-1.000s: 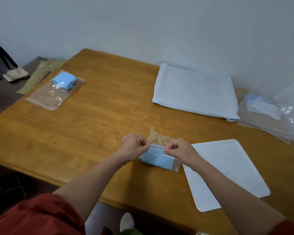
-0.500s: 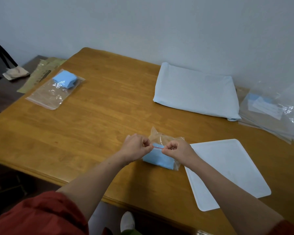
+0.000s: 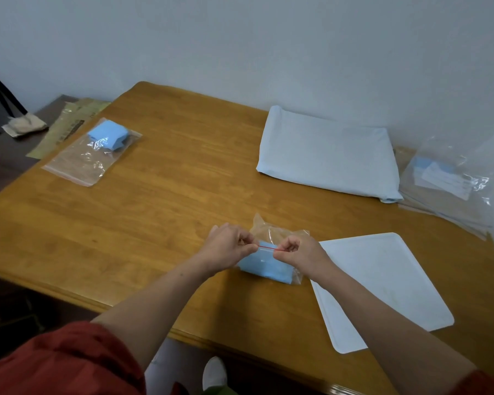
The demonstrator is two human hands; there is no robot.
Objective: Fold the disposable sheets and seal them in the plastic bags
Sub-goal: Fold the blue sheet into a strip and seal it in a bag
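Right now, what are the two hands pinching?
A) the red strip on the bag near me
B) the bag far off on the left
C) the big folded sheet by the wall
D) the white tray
A: the left hand and the right hand each pinch an end of the red strip on the bag that holds a blue sheet.

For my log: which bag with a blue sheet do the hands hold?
The bag beside the white tray: left hand and right hand pinch its red seal. The other bag lies far left.
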